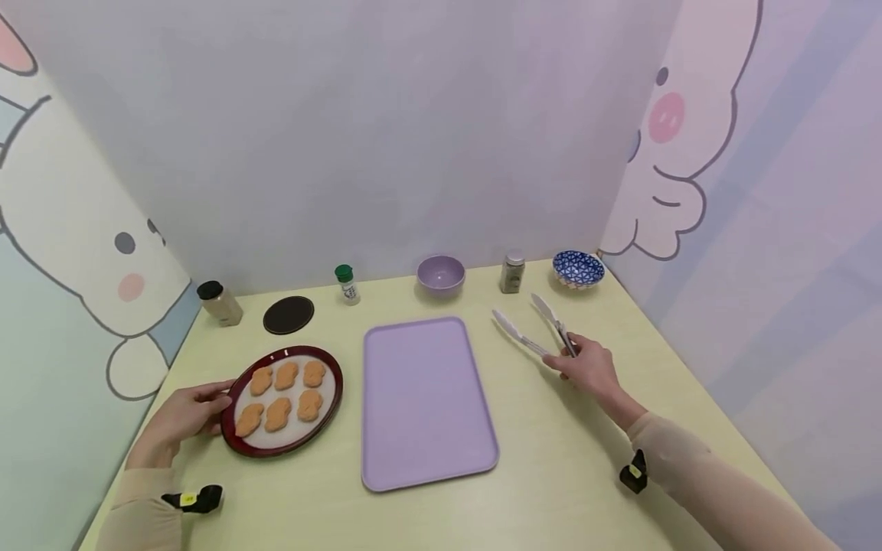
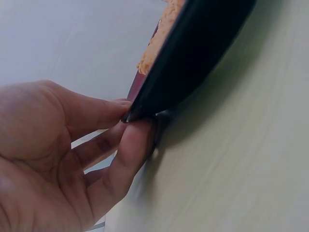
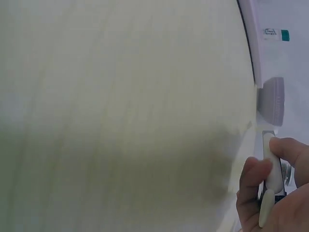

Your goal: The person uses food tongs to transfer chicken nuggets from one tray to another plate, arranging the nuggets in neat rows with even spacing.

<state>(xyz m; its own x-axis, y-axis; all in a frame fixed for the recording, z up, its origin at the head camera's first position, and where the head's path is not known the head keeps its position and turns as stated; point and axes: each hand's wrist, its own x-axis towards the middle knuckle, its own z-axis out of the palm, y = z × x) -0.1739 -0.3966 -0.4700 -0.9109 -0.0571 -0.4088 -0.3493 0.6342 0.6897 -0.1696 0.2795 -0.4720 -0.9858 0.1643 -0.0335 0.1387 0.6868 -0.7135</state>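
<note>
My left hand (image 1: 189, 413) pinches the left rim of a dark red round plate (image 1: 337, 398), thumb on top and fingers underneath. In the left wrist view the plate's dark underside (image 2: 207, 53) stands over the table, with a shadow below it. On its white lining lie several golden-brown nuggets (image 1: 278, 414). At the right, my right hand (image 1: 586, 367) holds a pair of tongs (image 1: 508, 324) whose two pale tips are spread apart and point toward the back. The right wrist view shows thumb and fingers around the tongs' handle (image 3: 273, 176).
A lilac tray (image 1: 427, 398) lies mid-table. Along the back stand a black-lidded jar (image 1: 222, 304), a green-capped shaker (image 1: 348, 286), a purple bowl (image 1: 441, 277), a spice jar (image 1: 512, 274) and a blue-patterned bowl (image 1: 578, 270). A black disc (image 1: 289, 315) lies behind the plate.
</note>
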